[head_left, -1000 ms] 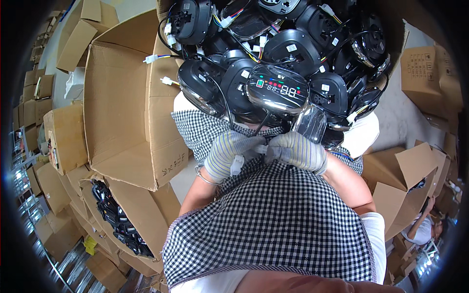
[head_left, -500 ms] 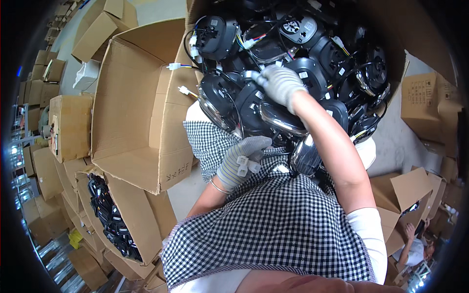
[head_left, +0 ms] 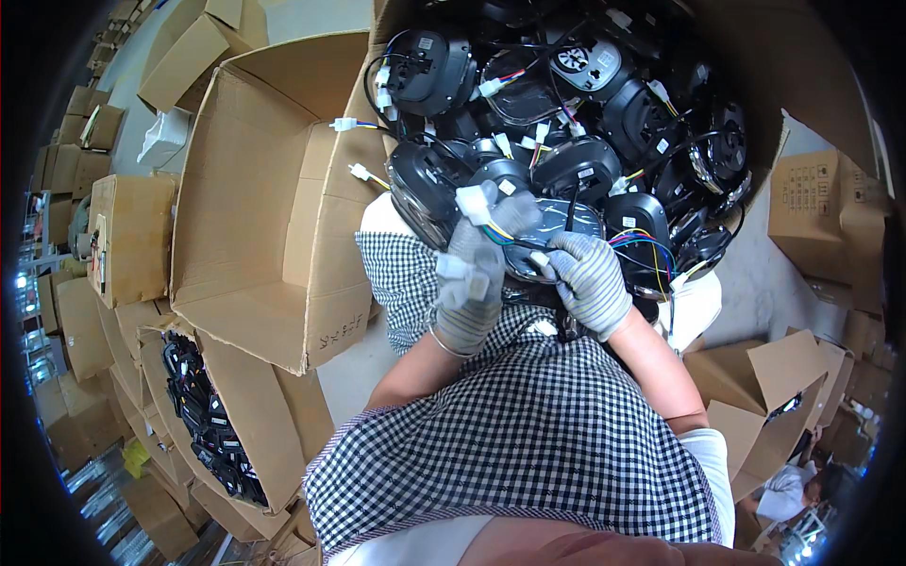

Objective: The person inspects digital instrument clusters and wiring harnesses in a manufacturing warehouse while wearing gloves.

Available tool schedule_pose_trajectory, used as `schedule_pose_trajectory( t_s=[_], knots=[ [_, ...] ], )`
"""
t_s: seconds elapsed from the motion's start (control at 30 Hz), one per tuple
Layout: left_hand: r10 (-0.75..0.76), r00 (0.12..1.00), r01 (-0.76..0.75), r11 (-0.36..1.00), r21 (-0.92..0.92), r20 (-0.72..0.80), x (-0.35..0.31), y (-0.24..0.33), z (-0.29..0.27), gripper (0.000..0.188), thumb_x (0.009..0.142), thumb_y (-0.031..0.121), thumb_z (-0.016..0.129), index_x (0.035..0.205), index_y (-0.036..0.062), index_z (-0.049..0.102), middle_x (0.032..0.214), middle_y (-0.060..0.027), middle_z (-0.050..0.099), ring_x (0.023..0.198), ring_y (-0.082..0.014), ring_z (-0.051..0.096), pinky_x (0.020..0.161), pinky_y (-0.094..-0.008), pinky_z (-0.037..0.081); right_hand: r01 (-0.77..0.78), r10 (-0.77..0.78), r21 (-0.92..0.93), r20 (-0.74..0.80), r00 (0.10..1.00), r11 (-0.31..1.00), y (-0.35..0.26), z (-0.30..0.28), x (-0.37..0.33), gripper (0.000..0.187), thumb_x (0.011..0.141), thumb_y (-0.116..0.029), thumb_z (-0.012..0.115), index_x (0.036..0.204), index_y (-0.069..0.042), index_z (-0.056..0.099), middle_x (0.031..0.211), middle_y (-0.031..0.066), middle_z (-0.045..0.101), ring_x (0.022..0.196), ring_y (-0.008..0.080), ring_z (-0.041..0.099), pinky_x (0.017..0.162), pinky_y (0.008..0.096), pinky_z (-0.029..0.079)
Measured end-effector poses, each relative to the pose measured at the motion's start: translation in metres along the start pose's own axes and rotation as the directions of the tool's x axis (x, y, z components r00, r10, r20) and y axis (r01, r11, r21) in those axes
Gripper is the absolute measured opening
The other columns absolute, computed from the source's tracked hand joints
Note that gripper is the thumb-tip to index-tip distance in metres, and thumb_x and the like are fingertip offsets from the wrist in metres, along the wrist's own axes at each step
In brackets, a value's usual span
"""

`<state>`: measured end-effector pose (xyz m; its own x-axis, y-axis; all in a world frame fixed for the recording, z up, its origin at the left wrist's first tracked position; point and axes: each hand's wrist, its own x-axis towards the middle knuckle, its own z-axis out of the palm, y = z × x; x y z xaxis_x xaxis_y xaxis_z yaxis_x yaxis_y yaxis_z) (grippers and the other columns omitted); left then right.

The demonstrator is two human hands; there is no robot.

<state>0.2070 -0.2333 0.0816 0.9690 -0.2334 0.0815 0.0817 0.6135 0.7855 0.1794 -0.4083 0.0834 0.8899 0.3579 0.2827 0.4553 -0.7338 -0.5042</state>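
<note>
A heap of black rounded instrument units (head_left: pixel 429 71) with clear covers and cables fills the big carton in front of me. My left hand (head_left: pixel 469 292), in a striped grey glove and partly blurred, is closed around several loose white plastic connectors (head_left: pixel 462 277). By its fingers, a white plug (head_left: pixel 475 204) ends a cable with yellow and blue wires. My right hand (head_left: pixel 595 285), gloved too, pinches that black cable (head_left: pixel 528 245) beside a small white piece. Beneath both hands lies a unit with a shiny clear cover (head_left: pixel 566 223). The left fingertips are smeared.
An open carton (head_left: pixel 241 189) stands to the left, with another below it holding many small black parts (head_left: pixel 203 415). Two white-tipped leads hang over the big carton's left edge. Cartons (head_left: pixel 812 208) stand on the right, and another person (head_left: pixel 788 491) is at lower right.
My right hand has come back from the heap toward me and now pinches a cable. My left hand has risen to meet it, with the loose connectors still in it. A unit now lies nearer.
</note>
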Motion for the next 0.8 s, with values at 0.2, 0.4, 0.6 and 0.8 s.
schedule_pose_trajectory(
  t_s=[0.2, 0.4, 0.6, 0.8],
  knots=[
    [-0.200, 0.974, 0.222, 0.938, -0.265, 0.108, -0.022, -0.013, -0.014, 0.037, 0.096, 0.027, 0.051, 0.122, 0.0007, 0.053, 0.097, -0.0085, 0.064, 0.093, -0.0177, 0.061, 0.084, -0.0290, 0.048, -0.014, 0.002, 0.123, 0.096, 0.995, 0.992, 0.003, -0.022, -0.017, 0.017, 0.082, -0.017, 0.061, 0.089, -0.002, 0.065, 0.099, 0.0151, 0.063, 0.081, 0.0310, 0.062, 0.073, 0.0393, 0.050],
    [-0.171, 0.982, 0.086, 0.788, 0.609, 0.083, -0.026, 0.002, -0.013, 0.021, 0.092, 0.015, 0.055, 0.109, 0.0059, 0.062, 0.093, -0.0079, 0.066, 0.079, -0.0174, 0.063, 0.070, -0.0280, 0.050, -0.558, 0.344, 0.636, 0.440, 0.830, 0.534, -0.009, -0.074, 0.002, 0.032, 0.093, -0.029, 0.052, 0.085, -0.002, 0.067, 0.065, 0.0017, 0.056, 0.057, 0.0078, 0.051, 0.055, 0.0228, 0.041],
    [-0.257, 0.959, 0.073, 0.628, 0.775, 0.118, -0.018, 0.012, -0.003, 0.028, 0.092, 0.028, 0.058, 0.101, 0.0028, 0.067, 0.082, -0.0043, 0.064, 0.069, -0.0108, 0.057, 0.063, -0.0248, 0.047, -0.266, 0.129, 0.291, 0.417, 0.900, 0.919, -0.009, -0.079, 0.021, 0.024, 0.089, -0.028, 0.054, 0.079, -0.008, 0.063, 0.070, 0.0094, 0.060, 0.063, 0.0286, 0.059, 0.060, 0.0360, 0.046],
    [-0.322, 0.879, -0.120, 0.565, 0.816, 0.352, -0.015, 0.013, -0.014, 0.019, 0.084, 0.019, 0.062, 0.096, 0.0048, 0.069, 0.080, -0.0099, 0.069, 0.072, -0.0228, 0.065, 0.065, -0.0288, 0.050, -0.276, -0.037, 0.298, 0.738, 0.673, 0.914, 0.003, -0.087, 0.027, 0.023, 0.087, -0.031, 0.057, 0.081, -0.010, 0.065, 0.070, 0.0104, 0.062, 0.065, 0.0311, 0.059, 0.060, 0.0385, 0.046]
  ],
)
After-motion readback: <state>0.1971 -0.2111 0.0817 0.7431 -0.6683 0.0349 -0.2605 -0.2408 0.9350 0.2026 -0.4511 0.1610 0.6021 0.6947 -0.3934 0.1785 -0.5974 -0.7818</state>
